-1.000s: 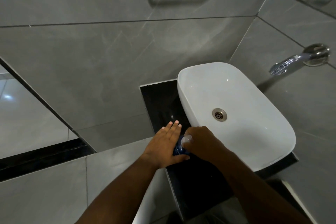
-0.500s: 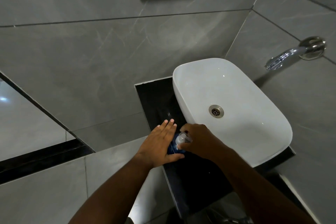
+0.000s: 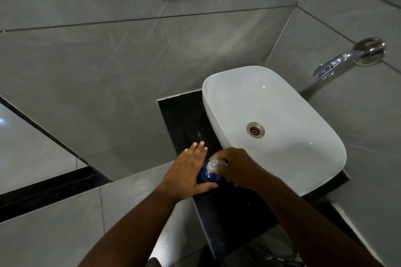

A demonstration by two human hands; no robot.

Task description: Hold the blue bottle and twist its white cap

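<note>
The left hand point(image 3: 188, 172) lay with straight fingers together against the round blue bottle point(image 3: 208, 174), its thumb under it. The right hand point(image 3: 237, 169) curled around the clear plastic pump point(image 3: 214, 163). The bottle stood on the glossy black counter point(image 3: 184, 112), just beside the smooth white oval sink point(image 3: 303, 115).

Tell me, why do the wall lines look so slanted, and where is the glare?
Head view: the wide-angle lens and tilted head slant the tile joints; dim light leaves the black counter nearly featureless; small glints dot the white basin and the chrome tap; both hands and the blue pump bottle look reasonably sharp.
</note>
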